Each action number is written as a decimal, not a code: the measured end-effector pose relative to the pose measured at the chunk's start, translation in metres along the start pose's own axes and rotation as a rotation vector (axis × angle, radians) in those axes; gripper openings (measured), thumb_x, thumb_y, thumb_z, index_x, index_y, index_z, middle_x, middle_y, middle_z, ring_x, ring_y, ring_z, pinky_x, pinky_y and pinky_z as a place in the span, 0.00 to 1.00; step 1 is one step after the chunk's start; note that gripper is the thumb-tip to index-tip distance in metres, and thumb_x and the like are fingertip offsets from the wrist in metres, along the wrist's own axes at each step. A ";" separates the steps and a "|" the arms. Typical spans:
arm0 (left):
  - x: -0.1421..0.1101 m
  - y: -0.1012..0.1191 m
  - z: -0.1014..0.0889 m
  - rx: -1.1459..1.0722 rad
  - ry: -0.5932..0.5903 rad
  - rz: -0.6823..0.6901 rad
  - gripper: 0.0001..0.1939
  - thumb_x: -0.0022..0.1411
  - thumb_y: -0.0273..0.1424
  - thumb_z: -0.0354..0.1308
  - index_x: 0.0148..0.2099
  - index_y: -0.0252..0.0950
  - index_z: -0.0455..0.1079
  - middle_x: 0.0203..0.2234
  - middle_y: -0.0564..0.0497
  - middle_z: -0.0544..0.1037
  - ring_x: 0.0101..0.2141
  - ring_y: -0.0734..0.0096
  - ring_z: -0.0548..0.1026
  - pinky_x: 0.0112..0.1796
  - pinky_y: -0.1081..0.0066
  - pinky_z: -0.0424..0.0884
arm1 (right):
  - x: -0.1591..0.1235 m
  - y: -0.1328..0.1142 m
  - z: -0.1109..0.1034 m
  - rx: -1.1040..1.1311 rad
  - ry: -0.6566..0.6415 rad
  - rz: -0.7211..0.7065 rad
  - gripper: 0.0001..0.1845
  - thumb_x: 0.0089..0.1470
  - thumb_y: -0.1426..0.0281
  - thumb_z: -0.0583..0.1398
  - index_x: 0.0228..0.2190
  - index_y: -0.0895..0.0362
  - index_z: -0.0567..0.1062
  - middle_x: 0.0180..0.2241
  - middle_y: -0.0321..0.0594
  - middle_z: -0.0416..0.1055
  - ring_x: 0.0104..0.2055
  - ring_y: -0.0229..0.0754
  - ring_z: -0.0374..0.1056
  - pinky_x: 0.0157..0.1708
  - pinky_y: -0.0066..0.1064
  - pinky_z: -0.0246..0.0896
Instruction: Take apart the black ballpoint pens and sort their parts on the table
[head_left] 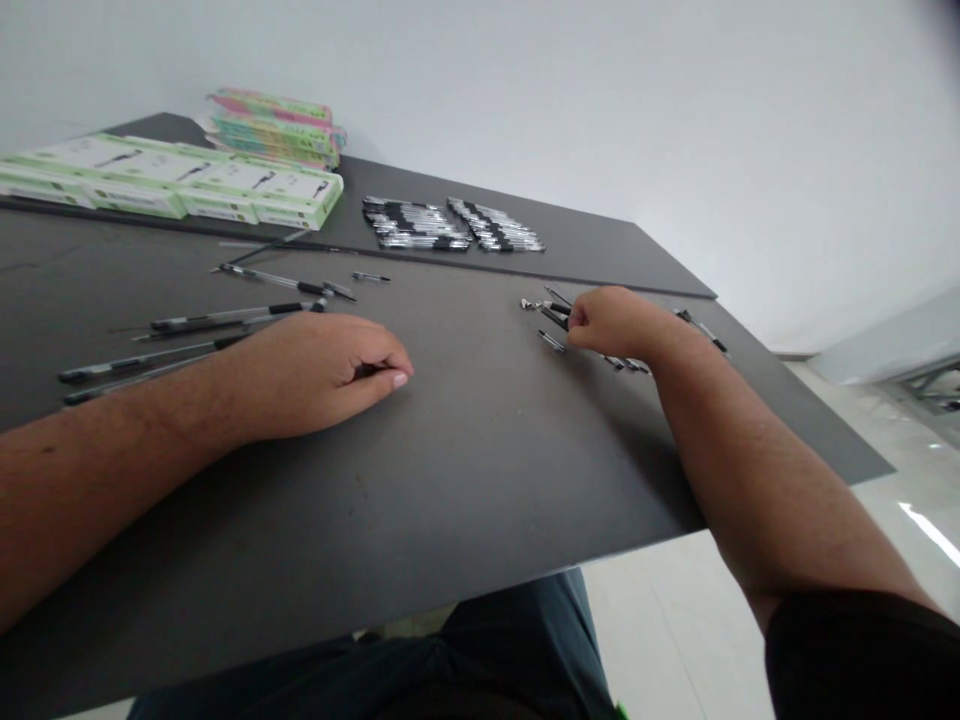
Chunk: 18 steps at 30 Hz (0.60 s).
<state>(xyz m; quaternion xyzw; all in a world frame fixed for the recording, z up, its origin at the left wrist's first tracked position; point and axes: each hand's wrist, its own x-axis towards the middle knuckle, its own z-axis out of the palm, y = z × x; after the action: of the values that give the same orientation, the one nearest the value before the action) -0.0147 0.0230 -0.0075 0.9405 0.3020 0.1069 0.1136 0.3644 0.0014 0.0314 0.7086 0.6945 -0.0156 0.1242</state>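
Note:
My left hand (337,370) rests on the grey table with its fingers curled in and the thumb tip against them; nothing shows in it. Beside and behind it lie long black-and-clear pens (225,317), some partly covered by my forearm. Farther right, my right hand (609,320) is closed, fingertips down, at a small scatter of pen parts. Black pieces (556,312) meet its fingertips, but whether they are gripped is hidden. Small silver tips (529,304) lie just left of them, and a short clear piece (550,341) lies in front.
Two rows of clear pens with black grips (416,225) lie on the raised back board (600,240). Green-and-white boxes (225,185) line the back left, with a stack of colourful packs (274,128) behind. More pen parts (701,330) lie beyond my right forearm, near a white wall (525,90).

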 end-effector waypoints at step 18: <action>0.002 0.036 0.021 -0.722 0.131 -0.131 0.17 0.71 0.39 0.67 0.57 0.40 0.85 0.41 0.47 0.91 0.36 0.62 0.88 0.37 0.66 0.86 | -0.038 -0.096 0.026 1.129 -0.103 -0.547 0.08 0.52 0.63 0.65 0.31 0.50 0.71 0.25 0.27 0.67 0.27 0.37 0.62 0.29 0.31 0.57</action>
<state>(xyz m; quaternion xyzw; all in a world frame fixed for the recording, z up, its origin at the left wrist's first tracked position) 0.0119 -0.0072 -0.0174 0.8096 0.3111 0.2590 0.4251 0.2723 -0.0403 -0.0011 0.4600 0.7283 -0.4452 -0.2444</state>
